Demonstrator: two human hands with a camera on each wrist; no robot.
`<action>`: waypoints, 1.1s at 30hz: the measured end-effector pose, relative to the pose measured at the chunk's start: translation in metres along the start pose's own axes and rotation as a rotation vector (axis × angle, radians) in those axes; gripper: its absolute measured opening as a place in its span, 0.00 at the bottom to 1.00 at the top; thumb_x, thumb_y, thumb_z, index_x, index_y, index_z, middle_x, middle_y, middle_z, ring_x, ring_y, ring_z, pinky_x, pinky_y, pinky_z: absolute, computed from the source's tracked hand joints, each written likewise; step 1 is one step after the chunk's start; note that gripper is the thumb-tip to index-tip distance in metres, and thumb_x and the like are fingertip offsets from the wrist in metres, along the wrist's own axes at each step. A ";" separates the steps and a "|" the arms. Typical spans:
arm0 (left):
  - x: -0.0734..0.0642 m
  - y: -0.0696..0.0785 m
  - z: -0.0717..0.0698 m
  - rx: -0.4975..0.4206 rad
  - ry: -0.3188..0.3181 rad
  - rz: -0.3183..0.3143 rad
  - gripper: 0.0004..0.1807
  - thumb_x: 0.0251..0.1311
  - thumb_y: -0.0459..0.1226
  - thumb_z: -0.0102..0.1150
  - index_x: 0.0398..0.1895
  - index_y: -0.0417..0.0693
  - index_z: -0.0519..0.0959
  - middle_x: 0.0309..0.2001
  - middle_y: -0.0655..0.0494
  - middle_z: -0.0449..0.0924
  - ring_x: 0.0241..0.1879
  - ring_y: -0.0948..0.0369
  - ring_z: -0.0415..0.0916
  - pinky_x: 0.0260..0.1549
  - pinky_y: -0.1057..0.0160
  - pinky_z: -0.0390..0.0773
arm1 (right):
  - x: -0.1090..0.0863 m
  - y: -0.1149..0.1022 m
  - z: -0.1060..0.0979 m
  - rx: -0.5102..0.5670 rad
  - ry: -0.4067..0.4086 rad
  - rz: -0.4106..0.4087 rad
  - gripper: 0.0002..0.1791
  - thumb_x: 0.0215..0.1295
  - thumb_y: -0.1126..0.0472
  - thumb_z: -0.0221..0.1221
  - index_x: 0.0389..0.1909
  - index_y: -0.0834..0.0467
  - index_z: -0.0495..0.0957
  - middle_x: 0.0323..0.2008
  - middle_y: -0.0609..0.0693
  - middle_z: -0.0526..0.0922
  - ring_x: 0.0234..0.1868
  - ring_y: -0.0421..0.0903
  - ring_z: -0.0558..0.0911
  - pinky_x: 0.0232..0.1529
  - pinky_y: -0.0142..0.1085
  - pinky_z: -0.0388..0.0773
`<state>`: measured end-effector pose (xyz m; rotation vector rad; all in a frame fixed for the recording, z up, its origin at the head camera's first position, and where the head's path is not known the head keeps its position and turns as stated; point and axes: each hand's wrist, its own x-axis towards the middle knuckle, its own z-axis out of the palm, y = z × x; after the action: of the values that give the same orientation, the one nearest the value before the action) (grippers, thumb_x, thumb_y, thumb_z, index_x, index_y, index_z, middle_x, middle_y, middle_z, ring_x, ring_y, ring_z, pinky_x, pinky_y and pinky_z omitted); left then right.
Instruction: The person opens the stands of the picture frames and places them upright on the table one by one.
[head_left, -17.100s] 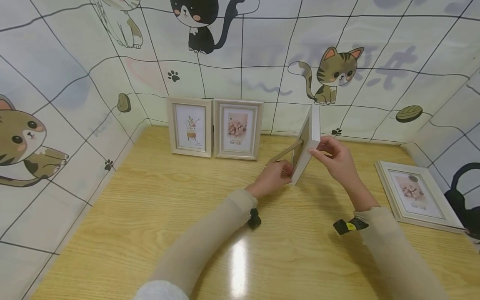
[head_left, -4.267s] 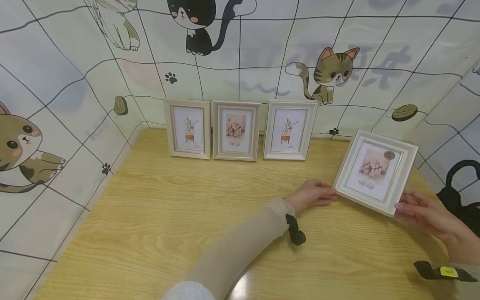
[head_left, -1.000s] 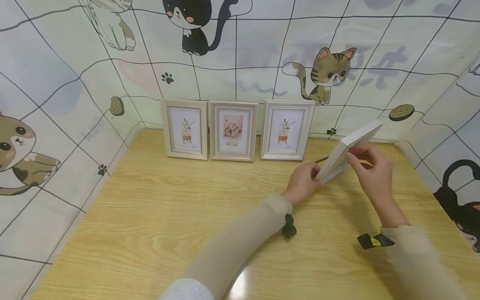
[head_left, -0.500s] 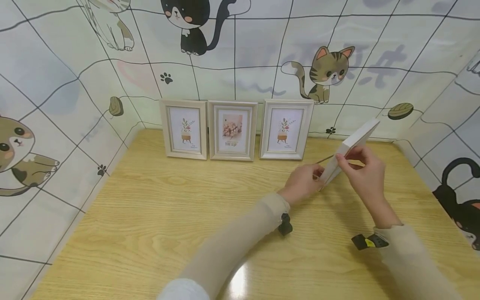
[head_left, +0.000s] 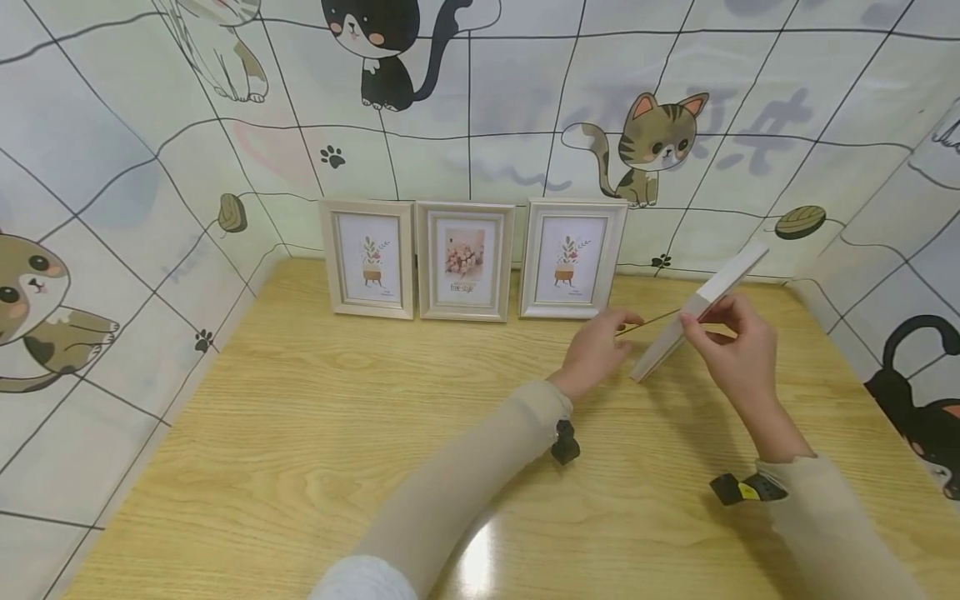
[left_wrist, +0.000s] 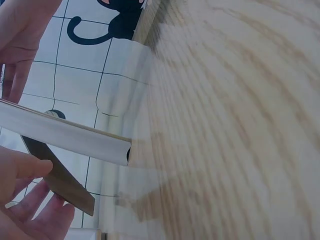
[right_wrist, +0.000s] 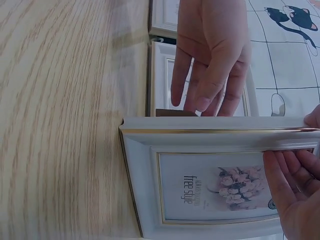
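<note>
In the head view a white picture frame (head_left: 722, 282) is turned nearly edge-on at the right of the table. My right hand (head_left: 738, 346) grips its near side edge, thumb on one side and fingers on the picture side. The right wrist view shows its picture of pink flowers (right_wrist: 240, 187). A thin brown support leg (left_wrist: 70, 189) sticks out behind the frame. My left hand (head_left: 596, 354) pinches this leg between thumb and fingers. Whether the frame's lower edge touches the table cannot be told.
Three picture frames stand upright in a row along the back wall: a plant print (head_left: 367, 292), a flower print (head_left: 465, 292) and another plant print (head_left: 573, 287). The wood table (head_left: 300, 433) is bounded by cloth walls (head_left: 510, 100) with cat drawings.
The third frame, earlier held, now stands in the row. The flower frame was lifted from the right and turned edge-on. Lately my left hand moved off its lower edge onto the leg.
</note>
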<state>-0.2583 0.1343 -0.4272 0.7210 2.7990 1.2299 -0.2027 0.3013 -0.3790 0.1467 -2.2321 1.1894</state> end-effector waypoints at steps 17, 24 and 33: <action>0.002 -0.005 0.005 -0.026 -0.032 -0.066 0.17 0.65 0.35 0.63 0.54 0.62 0.80 0.56 0.68 0.83 0.55 0.70 0.80 0.48 0.73 0.79 | -0.006 -0.004 -0.005 0.032 -0.061 -0.044 0.13 0.58 0.74 0.66 0.41 0.71 0.74 0.36 0.25 0.78 0.37 0.23 0.80 0.35 0.13 0.78; 0.001 -0.005 0.003 -0.016 -0.037 -0.070 0.16 0.66 0.35 0.62 0.53 0.63 0.80 0.55 0.67 0.84 0.52 0.69 0.82 0.45 0.74 0.79 | -0.007 -0.005 -0.006 0.025 -0.082 -0.064 0.14 0.58 0.74 0.66 0.43 0.71 0.74 0.37 0.25 0.78 0.37 0.23 0.80 0.36 0.12 0.77; 0.005 -0.012 -0.004 -0.040 0.030 -0.079 0.13 0.67 0.33 0.59 0.49 0.62 0.82 0.51 0.67 0.85 0.51 0.69 0.81 0.43 0.76 0.79 | -0.005 -0.003 -0.004 0.013 -0.088 -0.048 0.14 0.58 0.73 0.66 0.44 0.70 0.75 0.36 0.24 0.78 0.38 0.23 0.79 0.36 0.12 0.77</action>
<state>-0.2681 0.1267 -0.4317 0.5889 2.7887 1.2895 -0.1952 0.3020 -0.3778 0.2609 -2.2838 1.1926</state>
